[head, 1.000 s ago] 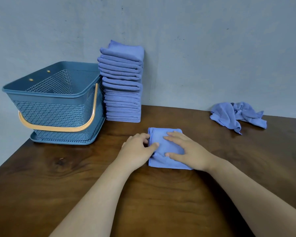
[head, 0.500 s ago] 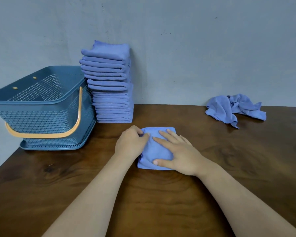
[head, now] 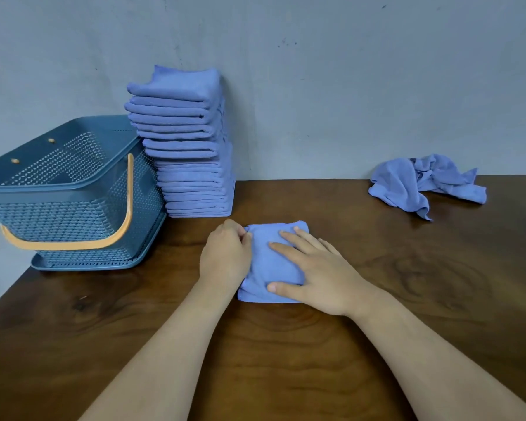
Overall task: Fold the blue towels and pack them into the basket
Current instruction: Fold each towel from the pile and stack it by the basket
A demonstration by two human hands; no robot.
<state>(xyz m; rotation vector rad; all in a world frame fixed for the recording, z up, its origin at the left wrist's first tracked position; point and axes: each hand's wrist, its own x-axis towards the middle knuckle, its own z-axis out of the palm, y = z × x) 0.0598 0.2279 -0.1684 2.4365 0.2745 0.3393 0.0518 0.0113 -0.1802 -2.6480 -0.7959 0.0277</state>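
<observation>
The folded towel (head: 273, 262) lay on the tabletop (head: 286, 366) at the centre, straight ahead of us. Our left hand (head: 225, 258) pinched its left edge with curled fingers, and our right hand (head: 319, 278) pressed flat on top, fingers spread wide. At 11 o'clock from it a stack of folded towels (head: 192, 153) stood against the wall (head: 362, 86). The basket (head: 58, 189) sat at 10 o'clock, just beside the stack, its orange handle (head: 73, 244) hanging down the near side. Crumpled towels (head: 419, 183) lay well apart at 2 o'clock. Nothing stood between the towel and the basket. A second earlier our left thumb had lain out over the towel's edge; now it was tucked in at the edge.
</observation>
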